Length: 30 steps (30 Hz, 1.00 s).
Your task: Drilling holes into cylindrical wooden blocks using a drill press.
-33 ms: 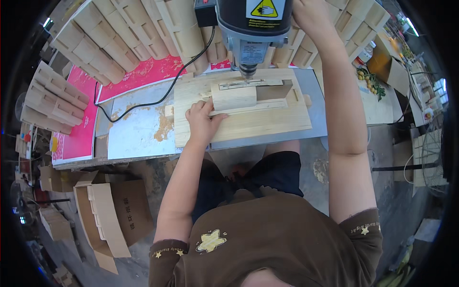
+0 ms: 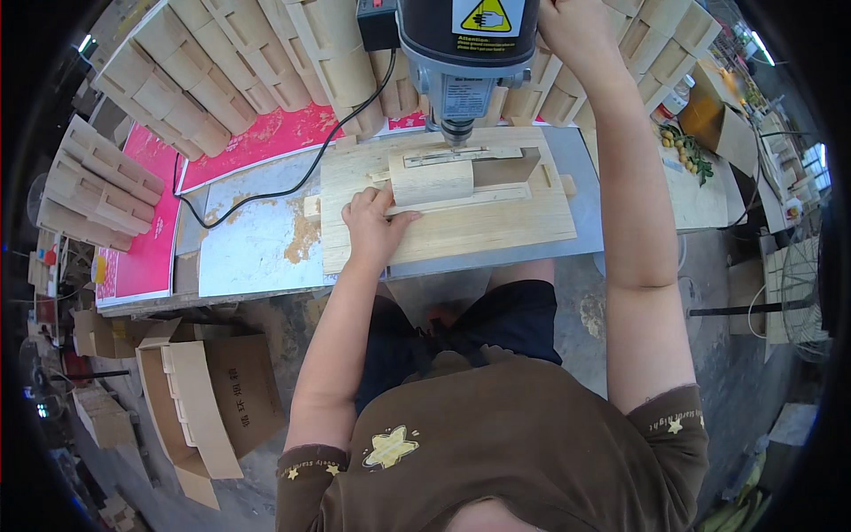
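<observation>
A pale wooden block (image 2: 433, 181) with a rounded face sits in a recess of a flat wooden jig board (image 2: 483, 222). My left hand (image 2: 377, 222) is closed at the block's left end, thumb lying along its near side. Over the block hangs a drill press (image 2: 461, 66), its chuck (image 2: 457, 131) close above a slotted strip on the block's far side. My right hand (image 2: 581, 35) is raised beside the drill press's right side, fingers curled. The picture's upper edge cuts it off, hiding what it grips.
Stacked wooden pieces (image 2: 199, 80) line the bench's back, with another stack (image 2: 102, 191) at left. A black cable (image 2: 297, 182) crosses the metal-topped bench (image 2: 244, 257). An open cardboard box (image 2: 239, 390) stands on the floor at left. A fan (image 2: 793, 297) is at far right.
</observation>
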Tool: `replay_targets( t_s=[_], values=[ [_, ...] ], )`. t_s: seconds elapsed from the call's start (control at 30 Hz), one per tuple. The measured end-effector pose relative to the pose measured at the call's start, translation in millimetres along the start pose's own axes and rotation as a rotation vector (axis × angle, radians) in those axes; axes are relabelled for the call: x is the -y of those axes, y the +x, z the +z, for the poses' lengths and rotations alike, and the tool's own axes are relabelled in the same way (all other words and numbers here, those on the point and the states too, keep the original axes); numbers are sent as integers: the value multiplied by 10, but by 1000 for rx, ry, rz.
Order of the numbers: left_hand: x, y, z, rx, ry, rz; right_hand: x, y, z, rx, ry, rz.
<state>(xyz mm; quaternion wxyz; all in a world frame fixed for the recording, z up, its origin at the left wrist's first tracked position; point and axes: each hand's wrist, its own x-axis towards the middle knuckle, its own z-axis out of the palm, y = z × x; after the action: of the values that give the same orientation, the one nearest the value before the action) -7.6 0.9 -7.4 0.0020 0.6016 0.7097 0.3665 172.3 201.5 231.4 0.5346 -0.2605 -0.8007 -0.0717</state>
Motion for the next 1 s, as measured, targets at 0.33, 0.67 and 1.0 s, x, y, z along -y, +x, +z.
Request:
replay_targets(
  t_s=[0.33,0.67,1.0],
  values=[
    [5,5,-53,2,18,-10,716,-923,-580,147,-176,237],
    [156,22,93,-86,-45,85,622,-1599,-269,19,-43,262],
    [6,29,-13,16,-62,0,494,-1729,-117,-132,95,153]
  ],
)
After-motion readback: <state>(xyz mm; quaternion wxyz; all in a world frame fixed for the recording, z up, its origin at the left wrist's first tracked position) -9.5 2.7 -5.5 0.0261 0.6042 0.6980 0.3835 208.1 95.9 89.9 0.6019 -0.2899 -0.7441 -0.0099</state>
